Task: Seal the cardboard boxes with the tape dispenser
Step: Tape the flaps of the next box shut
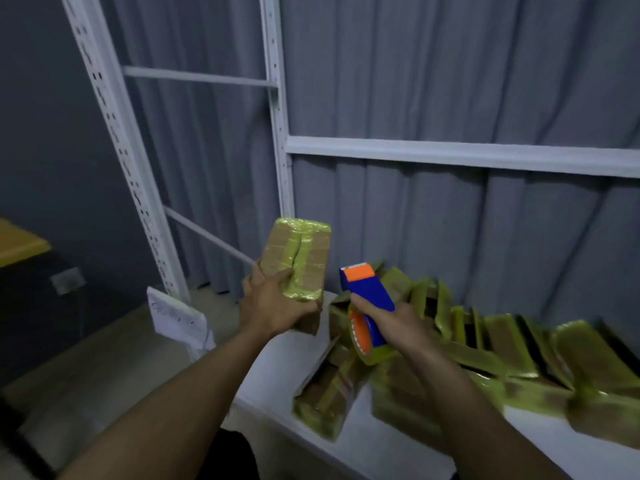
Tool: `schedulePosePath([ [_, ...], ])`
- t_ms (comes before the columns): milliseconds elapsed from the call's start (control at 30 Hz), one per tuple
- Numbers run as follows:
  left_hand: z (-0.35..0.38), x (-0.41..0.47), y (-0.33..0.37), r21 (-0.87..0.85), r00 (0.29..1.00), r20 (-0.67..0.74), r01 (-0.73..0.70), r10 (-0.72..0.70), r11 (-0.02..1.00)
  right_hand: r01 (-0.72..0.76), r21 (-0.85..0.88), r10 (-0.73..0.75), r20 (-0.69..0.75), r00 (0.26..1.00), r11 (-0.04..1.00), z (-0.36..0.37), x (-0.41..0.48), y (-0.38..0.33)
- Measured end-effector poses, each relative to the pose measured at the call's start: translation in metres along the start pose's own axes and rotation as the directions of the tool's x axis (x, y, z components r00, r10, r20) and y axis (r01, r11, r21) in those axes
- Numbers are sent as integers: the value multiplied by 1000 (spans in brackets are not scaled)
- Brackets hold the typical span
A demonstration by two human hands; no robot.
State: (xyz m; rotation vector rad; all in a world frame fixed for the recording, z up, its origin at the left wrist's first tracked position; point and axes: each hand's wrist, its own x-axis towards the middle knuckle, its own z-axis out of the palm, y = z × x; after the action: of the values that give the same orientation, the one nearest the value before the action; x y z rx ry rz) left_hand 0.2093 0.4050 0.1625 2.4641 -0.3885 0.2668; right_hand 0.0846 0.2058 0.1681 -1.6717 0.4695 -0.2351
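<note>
Head view, looking down over both bare forearms. Left hand grips a small brown cardboard box wrapped in yellowish clear tape: the thumb lies across the near face and the fingers curl round the lower end. The box is held up off the table, tilted, with its long side running up and away. A taped seam runs down the middle of the face turned to the camera.

Right hand is wrapped round the handle of a blue and orange plastic tape dispenser. A roll of yellowish clear tape sits on the dispenser low down, by the wrist. The orange-capped head points up and toward the held box. Box and dispenser are near each other but apart.

Below and to the right, a white table carries a heap of similar tape-wrapped cardboard boxes, leaning on one another in a loose row. Blur smears their edges. Closer to the person lies a cardboard box with loose flaps, also blurred; its contents cannot be made out.

Behind the table stands a white slotted metal shelving frame, with a grey pleated curtain hanging behind it. A white sheet of paper with faint markings hangs by the frame's near left post. At far left are the corner of a yellow tabletop and a grey wall socket on the dark wall.
</note>
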Motion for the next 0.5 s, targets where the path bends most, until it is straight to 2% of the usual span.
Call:
schedulePosePath([
  [100, 24, 35, -32, 57, 997, 77, 5, -9, 998, -61, 35, 62, -27, 998, 998, 18, 48, 17],
  [233, 64, 86, -74, 16, 969, 212, 125, -125, 992, -129, 53, 130, -20, 991, 990, 38, 107, 41],
  [400, 127, 138, -121, -16, 917, 354, 203, -184, 979, -233, 23, 231, 59, 971, 972, 55, 156, 67],
  [500, 163, 156, -136, -50, 893, 411, 220, -181, 974, -231, 8, 230, 58, 972, 973, 59, 176, 69],
])
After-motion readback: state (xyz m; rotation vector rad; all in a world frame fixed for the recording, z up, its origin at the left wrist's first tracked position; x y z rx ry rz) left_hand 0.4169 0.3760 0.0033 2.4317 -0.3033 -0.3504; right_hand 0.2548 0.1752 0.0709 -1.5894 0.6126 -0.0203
